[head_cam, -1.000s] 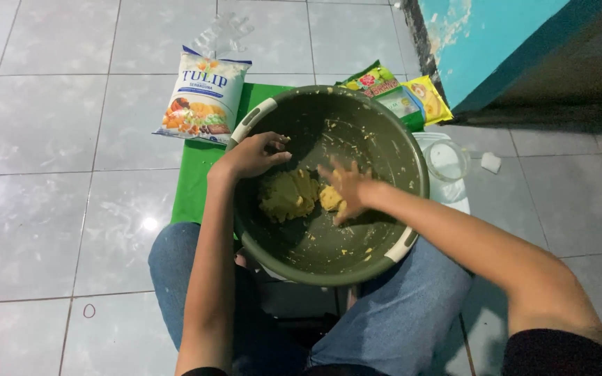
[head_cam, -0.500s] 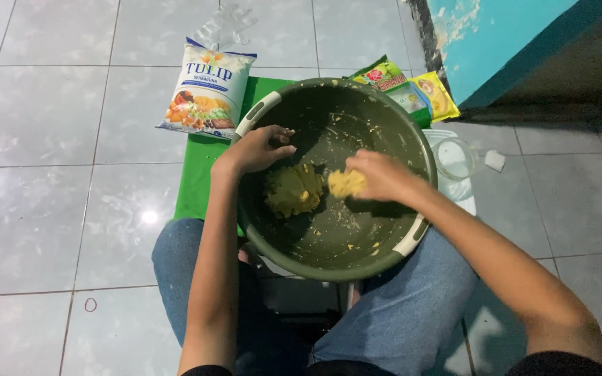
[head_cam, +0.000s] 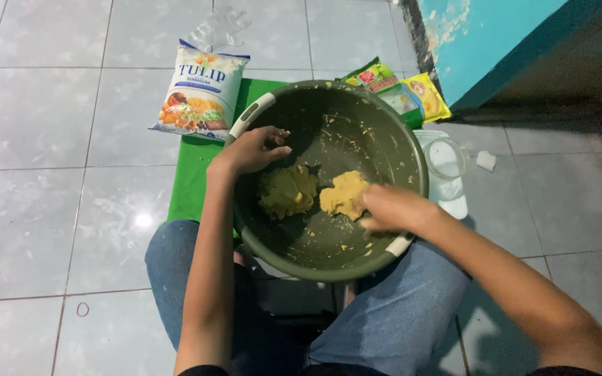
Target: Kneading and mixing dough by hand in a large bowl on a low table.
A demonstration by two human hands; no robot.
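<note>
Green basin (head_cam: pixel 391 125), left hand (head_cam: pixel 252 150) gripping rim, right hand (head_cam: pixel 391 209) curled w/ dough lump (head_cam: pixel 343 195)

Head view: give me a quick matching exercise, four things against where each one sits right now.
Things:
1. left hand
2. right hand
3. white bag
4. clear container

Places:
A. on the tiles just right of the green bowl
B. on the bowl's left rim by its pale handle
C. on the floor at the bowl's upper left
D. inside the bowl, against the right dough lump

Pairs: 1-B, 2-D, 3-C, 4-A
</note>
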